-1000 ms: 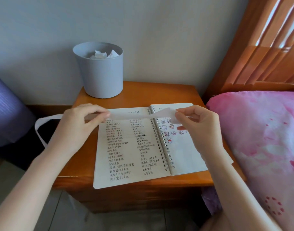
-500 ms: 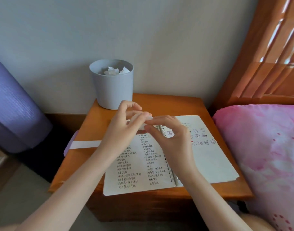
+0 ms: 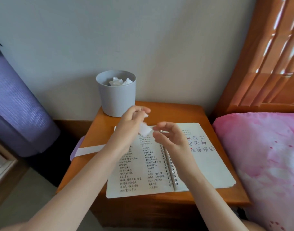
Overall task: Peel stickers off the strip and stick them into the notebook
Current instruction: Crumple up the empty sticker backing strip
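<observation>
Sticker strip gripped by blurred left hand, partly hidden under forearm, right hand grasp unclear

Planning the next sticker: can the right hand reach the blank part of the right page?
Probably yes: the right hand hovers just beside the right page, whose blank lower part lies bare.

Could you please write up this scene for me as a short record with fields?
surface: wooden nightstand
notebook: open, flat on the nightstand
stickers: rows on the right page
strip: held above the notebook, tail over the nightstand's left edge
left hand: grips the strip
right hand: fingers curled at the strip's end; grip too blurred to tell
bin: grey, back of nightstand, crumpled paper inside
</observation>
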Motion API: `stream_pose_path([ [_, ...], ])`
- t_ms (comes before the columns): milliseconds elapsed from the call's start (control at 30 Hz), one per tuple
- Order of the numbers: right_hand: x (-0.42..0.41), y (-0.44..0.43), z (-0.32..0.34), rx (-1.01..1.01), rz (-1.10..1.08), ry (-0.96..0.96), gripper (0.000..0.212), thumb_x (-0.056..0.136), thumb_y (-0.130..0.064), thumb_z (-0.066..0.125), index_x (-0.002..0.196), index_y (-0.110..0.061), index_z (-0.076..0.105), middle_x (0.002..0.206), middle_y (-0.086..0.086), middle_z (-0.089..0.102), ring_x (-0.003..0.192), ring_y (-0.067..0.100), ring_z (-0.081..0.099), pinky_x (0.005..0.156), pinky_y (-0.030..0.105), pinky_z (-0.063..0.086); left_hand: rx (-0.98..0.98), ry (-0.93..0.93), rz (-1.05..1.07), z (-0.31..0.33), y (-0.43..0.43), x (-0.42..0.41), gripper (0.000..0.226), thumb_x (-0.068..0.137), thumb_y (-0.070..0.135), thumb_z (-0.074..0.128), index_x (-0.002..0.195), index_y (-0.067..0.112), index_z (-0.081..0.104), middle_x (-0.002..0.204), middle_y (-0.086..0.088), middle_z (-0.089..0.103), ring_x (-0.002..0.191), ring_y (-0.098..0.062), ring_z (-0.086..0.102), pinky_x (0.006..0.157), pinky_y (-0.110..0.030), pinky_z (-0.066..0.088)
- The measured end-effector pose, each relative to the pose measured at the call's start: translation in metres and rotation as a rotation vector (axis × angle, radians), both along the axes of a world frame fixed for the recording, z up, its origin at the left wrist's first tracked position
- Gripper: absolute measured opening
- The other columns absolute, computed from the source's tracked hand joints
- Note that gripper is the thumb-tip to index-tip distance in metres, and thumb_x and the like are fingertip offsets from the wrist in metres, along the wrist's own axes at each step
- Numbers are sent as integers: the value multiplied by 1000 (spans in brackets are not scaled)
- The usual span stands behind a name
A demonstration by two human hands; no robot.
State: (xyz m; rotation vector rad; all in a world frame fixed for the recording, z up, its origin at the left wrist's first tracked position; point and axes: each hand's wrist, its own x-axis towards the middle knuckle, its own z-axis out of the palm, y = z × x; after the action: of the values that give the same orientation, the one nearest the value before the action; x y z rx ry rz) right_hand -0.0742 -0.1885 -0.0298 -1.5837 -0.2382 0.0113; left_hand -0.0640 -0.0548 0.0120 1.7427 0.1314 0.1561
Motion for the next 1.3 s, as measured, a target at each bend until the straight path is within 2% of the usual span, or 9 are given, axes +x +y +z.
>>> stream_pose_path([
  [200, -1, 10, 2, -4, 345, 57, 49, 88, -18, 64, 134, -21, 48, 133, -8, 57, 120, 5, 55, 103, 31, 45, -255, -98, -91, 39, -21, 18, 23, 102, 19, 41, 95, 27, 62, 82, 6, 50, 84, -8, 52, 80, -25, 45],
  [367, 6, 12, 4, 179, 339, 57, 35, 85, -16, 67, 118, -7, 58, 113, 2, 69, 110, 13, 63, 95, 29, 48, -540, -69, -129, 58, -33, 24, 21, 102, 16, 41, 95, 19, 60, 84, 3, 51, 79, -4, 51, 62, -13, 48],
  [467, 10, 11, 5, 296, 274, 55, 27, 79, -14, 67, 103, -2, 61, 94, 3, 73, 95, 12, 67, 83, 19, 49, -569, -56, -157, 62, -32, 25, 23, 102, 15, 41, 91, 20, 60, 89, 5, 53, 85, -2, 50, 75, -18, 45],
  [567, 12, 11, 3, 334, 297, 68, 31, 76, -15, 72, 105, -9, 62, 104, 4, 71, 105, 15, 65, 85, 19, 49, -546, -63, -145, 61, -26, 27, 21, 102, 17, 40, 98, 19, 60, 90, 6, 53, 86, 0, 49, 83, -17, 40],
  [733, 12, 20, 1, 374, 339, 124, 40, 79, -15, 70, 115, -5, 56, 112, 12, 67, 109, 21, 62, 98, 34, 46, -452, 14, -241, 58, -33, 26, 17, 102, 20, 40, 111, 22, 55, 94, 6, 51, 90, 2, 48, 72, -16, 34],
  [833, 13, 15, 1, 397, 273, 130, 36, 78, -20, 72, 104, 2, 58, 97, 21, 60, 95, 29, 60, 102, 48, 40, -394, -43, -293, 59, -31, 28, 18, 101, 16, 42, 113, 19, 55, 96, 8, 51, 88, -2, 48, 83, -19, 35],
  [1033, 21, -7, 8, 286, 51, 34, 15, 82, -8, 68, 94, 1, 65, 84, 10, 71, 78, 19, 66, 77, 29, 55, 29, -156, -264, 50, 12, 31, 24, 101, 17, 44, 121, 23, 54, 100, 25, 52, 103, 5, 46, 96, -20, 33],
  [1167, 26, -14, 14, 234, -64, -32, 8, 81, -2, 68, 89, -3, 66, 73, 6, 68, 58, 10, 58, 50, 19, 44, 291, -186, -284, 34, 26, 23, 22, 100, 12, 44, 112, 25, 57, 108, 26, 53, 102, 11, 49, 86, -12, 39],
  [1300, 26, -16, 18, 263, -122, -78, 10, 77, 3, 71, 84, -3, 68, 76, 11, 71, 65, 19, 68, 59, 22, 53, 390, -122, -334, 12, 25, 14, 28, 99, 9, 43, 104, 30, 61, 113, 14, 61, 106, 10, 52, 92, -9, 39],
])
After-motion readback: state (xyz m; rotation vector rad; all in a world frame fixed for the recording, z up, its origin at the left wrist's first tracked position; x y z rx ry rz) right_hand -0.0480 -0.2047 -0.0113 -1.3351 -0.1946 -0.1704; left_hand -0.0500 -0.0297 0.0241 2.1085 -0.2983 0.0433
